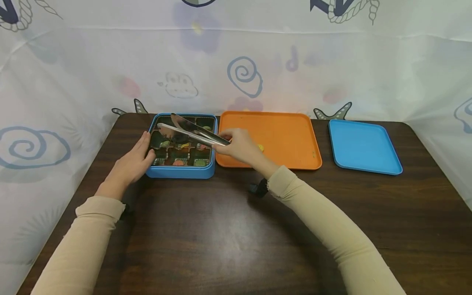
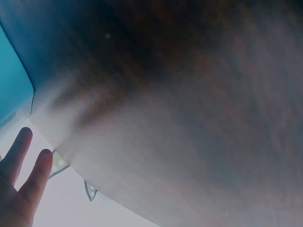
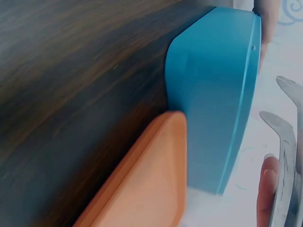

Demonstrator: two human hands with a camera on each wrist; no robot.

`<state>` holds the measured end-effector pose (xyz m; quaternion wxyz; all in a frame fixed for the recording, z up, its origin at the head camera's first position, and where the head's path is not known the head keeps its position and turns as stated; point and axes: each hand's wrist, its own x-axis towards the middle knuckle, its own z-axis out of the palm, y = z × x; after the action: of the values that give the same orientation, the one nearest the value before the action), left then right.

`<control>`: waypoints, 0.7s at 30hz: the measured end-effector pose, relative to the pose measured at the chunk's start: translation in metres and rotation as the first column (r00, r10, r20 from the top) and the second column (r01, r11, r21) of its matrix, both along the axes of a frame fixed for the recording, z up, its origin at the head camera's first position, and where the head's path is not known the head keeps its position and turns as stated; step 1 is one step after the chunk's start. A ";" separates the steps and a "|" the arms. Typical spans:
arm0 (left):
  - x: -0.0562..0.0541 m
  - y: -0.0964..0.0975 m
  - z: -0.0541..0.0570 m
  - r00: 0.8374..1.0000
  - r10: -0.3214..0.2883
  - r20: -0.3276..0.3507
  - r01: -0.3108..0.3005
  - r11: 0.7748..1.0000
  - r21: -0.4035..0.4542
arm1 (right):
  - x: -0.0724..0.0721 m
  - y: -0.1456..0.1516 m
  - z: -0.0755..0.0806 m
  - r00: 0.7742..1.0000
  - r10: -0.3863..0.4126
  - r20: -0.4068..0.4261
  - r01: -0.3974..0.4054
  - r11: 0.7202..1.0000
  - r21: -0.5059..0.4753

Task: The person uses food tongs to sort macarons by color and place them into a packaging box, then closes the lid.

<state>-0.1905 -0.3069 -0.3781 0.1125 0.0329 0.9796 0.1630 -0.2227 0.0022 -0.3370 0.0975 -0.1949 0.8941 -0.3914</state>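
A blue box (image 1: 180,172) with a dark divided insert stands at the left of the table. Small green, yellow and pink pieces lie in several of its compartments. My left hand (image 1: 130,164) rests against the box's left side with its fingers extended; in the left wrist view two of those fingers (image 2: 35,179) show straight. Metal tongs (image 1: 195,133) are gripped in my right hand (image 1: 239,145), their arms slanting left over the box. In the right wrist view the tongs (image 3: 286,156) have their tips apart, with nothing visible between them.
An orange tray (image 1: 273,139) adjoins the box's right side, with a small yellow piece (image 1: 261,147) on it beside my right hand. A blue tray (image 1: 365,145) lies farther right on the dark wooden table (image 1: 221,229). Behind the table hangs a patterned white cloth (image 1: 295,82).
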 end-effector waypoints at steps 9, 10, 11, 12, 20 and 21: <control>0.000 0.000 -0.001 1.000 0.002 -0.002 -0.002 1.000 -0.012 | 0.003 0.047 0.002 0.998 -0.044 -0.033 0.043 0.999 -0.023; 0.000 0.000 -0.001 1.000 0.003 -0.003 -0.003 1.000 -0.015 | 0.004 0.053 0.002 0.998 -0.047 -0.034 0.046 0.999 -0.015; 0.000 0.000 -0.001 1.000 0.005 -0.003 -0.006 1.000 -0.017 | 0.004 0.058 0.002 0.998 -0.049 -0.032 0.049 0.999 -0.009; 0.000 0.000 -0.001 1.000 0.007 -0.004 -0.007 1.000 -0.021 | 0.005 0.063 0.002 0.998 -0.054 -0.030 0.054 0.999 0.001; 0.003 0.004 -0.001 0.999 0.026 -0.022 -0.027 0.999 -0.043 | 0.010 0.101 -0.003 0.993 -0.116 -0.027 0.117 0.991 0.058; 0.004 0.004 0.000 0.999 0.032 -0.025 -0.033 0.999 -0.041 | 0.010 0.105 -0.004 0.992 -0.119 -0.035 0.122 0.990 0.068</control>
<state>-0.1863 -0.3024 -0.3781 0.0985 0.0166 0.9845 0.1443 -0.2126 0.1074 -0.3412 0.0666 -0.1430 0.9188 -0.3619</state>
